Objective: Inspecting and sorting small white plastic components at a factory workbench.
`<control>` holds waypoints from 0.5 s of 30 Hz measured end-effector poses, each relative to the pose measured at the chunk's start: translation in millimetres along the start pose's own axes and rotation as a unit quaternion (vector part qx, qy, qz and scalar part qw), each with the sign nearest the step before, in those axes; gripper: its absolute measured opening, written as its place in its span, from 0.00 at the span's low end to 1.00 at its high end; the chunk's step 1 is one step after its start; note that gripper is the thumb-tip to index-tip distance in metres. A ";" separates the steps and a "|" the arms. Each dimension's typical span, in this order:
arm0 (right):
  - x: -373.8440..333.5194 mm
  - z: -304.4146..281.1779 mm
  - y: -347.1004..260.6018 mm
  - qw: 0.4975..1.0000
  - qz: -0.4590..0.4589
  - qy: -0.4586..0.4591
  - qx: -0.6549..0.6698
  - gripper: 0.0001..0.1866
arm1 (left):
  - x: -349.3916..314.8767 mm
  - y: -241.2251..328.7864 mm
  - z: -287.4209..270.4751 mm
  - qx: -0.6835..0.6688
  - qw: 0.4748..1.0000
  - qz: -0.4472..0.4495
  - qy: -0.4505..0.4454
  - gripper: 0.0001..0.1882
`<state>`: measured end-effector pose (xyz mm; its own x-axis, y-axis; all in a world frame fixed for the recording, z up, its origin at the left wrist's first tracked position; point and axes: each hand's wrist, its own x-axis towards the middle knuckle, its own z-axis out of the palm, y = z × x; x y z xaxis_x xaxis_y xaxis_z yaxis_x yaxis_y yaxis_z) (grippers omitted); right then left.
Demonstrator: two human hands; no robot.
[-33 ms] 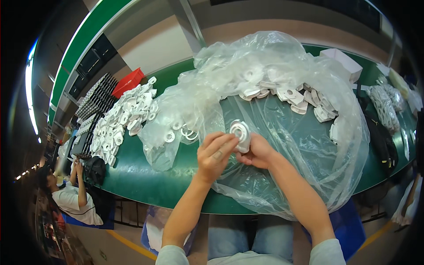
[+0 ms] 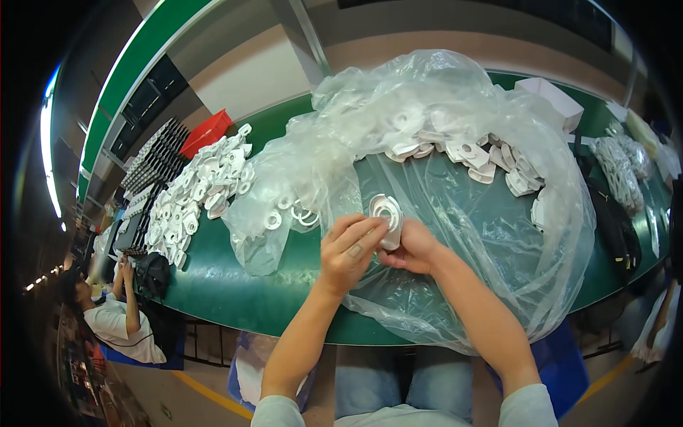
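A white plastic part (image 2: 391, 226) with a round ringed opening at its upper end is held up over the table. My right hand (image 2: 416, 247) grips it from the right, fingers curled behind its lower end. From the left, my left hand (image 2: 345, 250) has its fingers closed at the part's face, with the fingertips by the round opening; whether they pinch a small piece there is hidden. Below both hands spreads a large clear plastic bag (image 2: 469, 267). Similar white parts (image 2: 466, 153) lie inside its far side.
Many loose white parts (image 2: 188, 206) are heaped at the left, beside a red bin (image 2: 206, 133) and stacked black trays (image 2: 156, 156). White rings (image 2: 304, 215) lie under the bag's left edge. A white box (image 2: 551, 101) stands far right. Another person (image 2: 124, 324) sits at the left.
My left fingers have shifted slightly right and down across the part's face, and more of its ringed opening shows. The right hand has hardly moved.
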<state>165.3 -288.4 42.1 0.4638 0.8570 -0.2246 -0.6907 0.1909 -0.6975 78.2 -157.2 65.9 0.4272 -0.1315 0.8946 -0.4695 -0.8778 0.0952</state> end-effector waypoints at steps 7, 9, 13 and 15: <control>-9.4 7.2 -5.3 0.992 0.116 -0.040 -0.019 0.12 | -4.5 -3.3 -1.1 0.017 0.999 0.009 -0.029 0.18; -7.8 -0.6 -4.5 0.990 0.130 -0.048 -0.023 0.12 | -1.2 -0.5 -3.9 0.027 0.999 0.009 -0.038 0.18; -3.2 -3.3 -1.0 0.983 0.162 -0.080 -0.027 0.13 | -7.5 -3.9 -1.6 -0.053 0.993 -0.093 -0.043 0.15; -4.1 4.8 -1.3 0.981 0.165 -0.067 -0.080 0.15 | -14.4 -9.4 -0.2 -0.156 0.970 -0.172 -0.066 0.14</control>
<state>161.7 -289.8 47.2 0.1454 0.9170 -0.3714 -0.6905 -0.1748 -0.7019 76.4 -147.0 52.2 0.6862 0.0685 0.7242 -0.4831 -0.7014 0.5241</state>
